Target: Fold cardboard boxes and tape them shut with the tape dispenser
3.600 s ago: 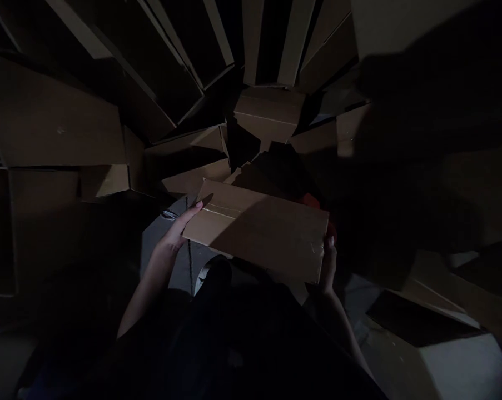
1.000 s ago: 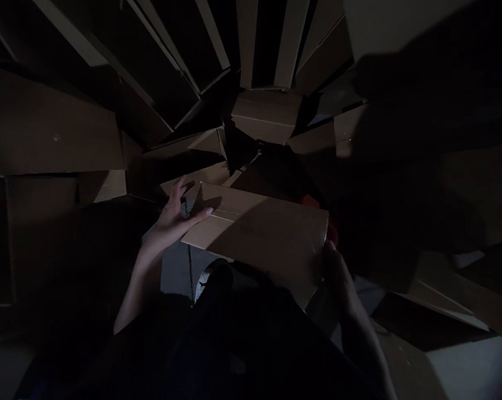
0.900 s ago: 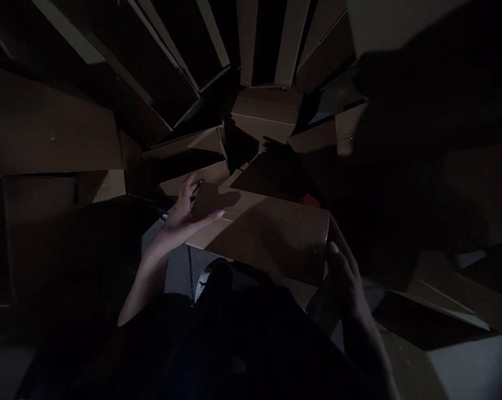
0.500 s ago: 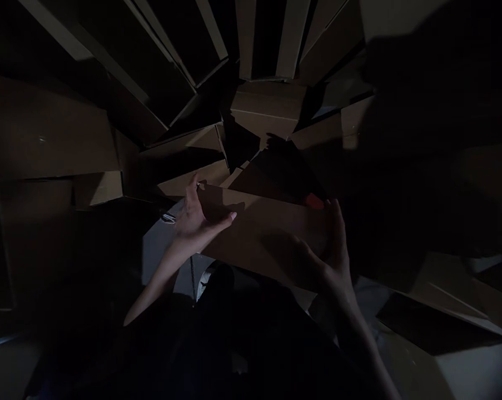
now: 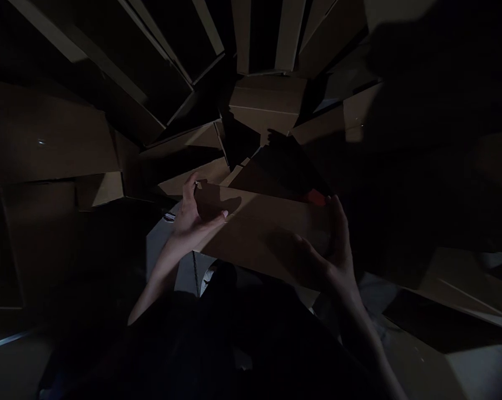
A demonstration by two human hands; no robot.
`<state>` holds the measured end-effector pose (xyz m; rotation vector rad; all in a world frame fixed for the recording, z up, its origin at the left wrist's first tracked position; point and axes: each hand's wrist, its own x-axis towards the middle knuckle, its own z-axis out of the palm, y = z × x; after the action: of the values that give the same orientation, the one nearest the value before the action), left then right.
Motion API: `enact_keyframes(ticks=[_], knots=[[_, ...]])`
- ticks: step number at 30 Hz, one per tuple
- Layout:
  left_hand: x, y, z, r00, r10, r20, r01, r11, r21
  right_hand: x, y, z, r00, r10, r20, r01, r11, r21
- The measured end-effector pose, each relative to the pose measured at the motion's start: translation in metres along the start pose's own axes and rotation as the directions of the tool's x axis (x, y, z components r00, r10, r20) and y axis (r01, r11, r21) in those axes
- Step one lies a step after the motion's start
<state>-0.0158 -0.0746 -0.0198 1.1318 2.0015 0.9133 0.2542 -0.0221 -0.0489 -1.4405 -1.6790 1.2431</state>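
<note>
A brown cardboard box (image 5: pixel 251 228) lies across in front of me, dimly lit, between my two hands. My left hand (image 5: pixel 192 214) grips its left end, thumb along the near face and fingers at the edge, partly hidden. At the right end my right hand (image 5: pixel 332 250) holds the box, mostly in shadow, with its thumb on the same face and the fingers around the end. Beside the right fingertips shows a small red patch (image 5: pixel 316 196); what it is, I cannot tell. A small shiny object (image 5: pixel 168 217) is just left of my left wrist.
Cardboard boxes crowd around, some with flaps up: a long one (image 5: pixel 46 133) at left, a smaller one (image 5: pixel 269 97) beyond the hands, and another (image 5: pixel 451 316) at lower right. Grey floor (image 5: pixel 159 236) and a shoe (image 5: pixel 207 280) show below. Deep shadow covers the right side.
Both hands keep hold of the box, which has barely moved. My left thumb has shifted slightly left and down. The view has moved a little.
</note>
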Motion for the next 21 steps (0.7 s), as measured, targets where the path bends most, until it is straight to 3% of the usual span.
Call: enact_keyframes(ticks=[10,21], knots=[[-0.0031,0.0013,-0.0059,0.996,0.005,0.084,0.008,0.989,-0.148,-0.0023,-0.0004,0.0003,1.000,0.016,-0.005,-0.016,1.000,0.019],[-0.0042,-0.0035,-0.0077,0.997,-0.021,0.076,0.034,0.985,-0.167,-0.0037,0.0004,0.0005,1.000,0.019,-0.013,-0.018,0.999,0.034]])
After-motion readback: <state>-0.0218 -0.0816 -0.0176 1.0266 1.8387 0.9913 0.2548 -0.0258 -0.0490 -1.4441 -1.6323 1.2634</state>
